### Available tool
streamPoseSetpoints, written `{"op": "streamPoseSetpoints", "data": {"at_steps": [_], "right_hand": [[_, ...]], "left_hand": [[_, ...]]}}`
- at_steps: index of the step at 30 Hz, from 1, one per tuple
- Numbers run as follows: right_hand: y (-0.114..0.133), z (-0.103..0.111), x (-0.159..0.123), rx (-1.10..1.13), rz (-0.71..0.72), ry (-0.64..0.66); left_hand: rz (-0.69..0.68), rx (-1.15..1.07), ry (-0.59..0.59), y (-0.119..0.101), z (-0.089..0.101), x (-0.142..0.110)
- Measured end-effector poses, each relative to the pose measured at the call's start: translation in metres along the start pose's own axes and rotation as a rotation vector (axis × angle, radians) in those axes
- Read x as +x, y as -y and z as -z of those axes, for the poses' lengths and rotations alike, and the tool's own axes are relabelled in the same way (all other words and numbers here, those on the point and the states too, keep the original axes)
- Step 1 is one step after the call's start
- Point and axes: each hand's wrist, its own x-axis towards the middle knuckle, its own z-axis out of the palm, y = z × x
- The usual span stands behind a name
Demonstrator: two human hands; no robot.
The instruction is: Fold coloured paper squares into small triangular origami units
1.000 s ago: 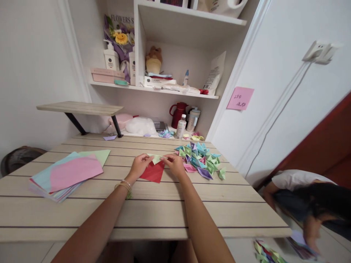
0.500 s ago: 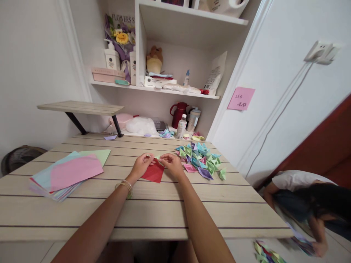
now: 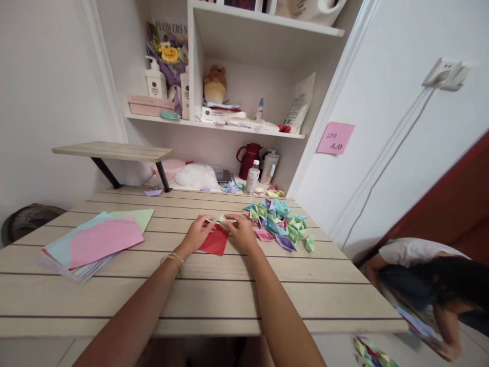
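Between my two hands is a small folded light-green paper, partly covered by the fingers. My left hand pinches its left end, and my right hand grips the right end. Under them a red paper square lies on the table, its far part hidden by the hands. Just right of my right hand sits a pile of folded paper boats in green, blue, purple and pink. Over to the left lies a stack of coloured paper sheets, a pink one on top.
A small raised shelf on black legs stands at the table's back left. Behind the table are a clear bottle and a red jug. At the right a person bends low near more folded papers.
The light-green paper, spread flatter between my fingers a second ago, now shows as a narrower folded shape. Both hands stay nearly in place. The person's hand at right has shifted slightly right.
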Motion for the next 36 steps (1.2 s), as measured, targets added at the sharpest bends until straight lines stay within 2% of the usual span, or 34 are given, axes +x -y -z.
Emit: {"op": "streamPoseSetpoints", "data": {"at_steps": [4,7,10,13,17,21,25,27,30,32,36], "right_hand": [[0.004,0.003,-0.002,-0.211,0.171,-0.001],[0.008,0.002,-0.004,-0.407,0.203,0.015],[0.011,0.001,-0.006,-0.596,0.202,0.006],[0.013,-0.001,-0.007,-0.712,0.163,0.068],[0.016,-0.006,-0.007,-0.753,0.111,0.147],[0.017,-0.012,-0.008,-0.755,0.071,0.141],[0.015,-0.014,-0.008,-0.675,0.016,0.032],[0.012,-0.015,-0.006,-0.596,-0.008,-0.009],[0.005,-0.018,-0.005,-0.426,-0.041,-0.003],[0.001,-0.021,-0.004,-0.253,-0.083,0.028],[-0.005,-0.021,-0.002,0.238,-0.242,0.037]], "left_hand": [[-0.051,0.092,-0.012,-0.001,-0.002,-0.002],[-0.091,0.139,0.017,-0.001,-0.003,-0.002],[-0.142,0.243,0.056,-0.002,-0.003,-0.002],[-0.238,0.397,0.036,-0.004,-0.002,-0.002],[-0.326,0.496,0.02,-0.01,-0.004,-0.004],[-0.326,0.528,0.002,-0.011,-0.008,-0.006],[-0.198,0.544,-0.094,0.0,-0.01,-0.005],[-0.169,0.535,-0.09,0.006,-0.01,-0.004],[-0.159,0.506,-0.076,0.008,-0.009,-0.002],[-0.155,0.458,-0.073,0.005,-0.007,-0.002],[-0.13,0.317,-0.043,0.0,-0.002,-0.002]]}}
